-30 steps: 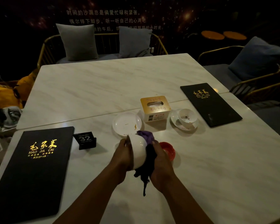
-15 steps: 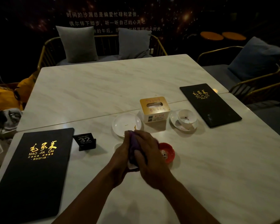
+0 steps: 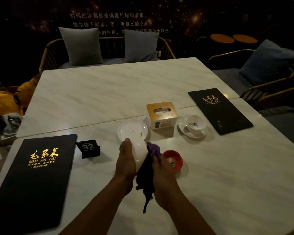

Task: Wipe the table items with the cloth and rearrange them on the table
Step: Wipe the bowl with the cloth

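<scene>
A person's left hand (image 3: 126, 160) gripped a small white ceramic bowl (image 3: 139, 150) just above the pale marble surface (image 3: 227, 167) while the right hand (image 3: 161, 172) clutched a purple cloth (image 3: 153, 150) against it, apparently mid-wipe. The next move would call for setting the bowl down.

The room is being lit only dimly. The back wall (image 3: 41, 17) is being covered by a dark starry print, and pale Chinese lettering (image 3: 109, 22) is being shown across it. Two grey cushions (image 3: 80, 45) are being propped upright on a gold-framed settee (image 3: 112, 48) behind the far table (image 3: 117, 85). This is being butted against the near table (image 3: 236, 175); both are white marble. At the right, a blue cushion (image 3: 268, 63) is being held in a gold-framed armchair (image 3: 227, 77). Two round orange tops (image 3: 221, 38) are being glimpsed beyond.
</scene>
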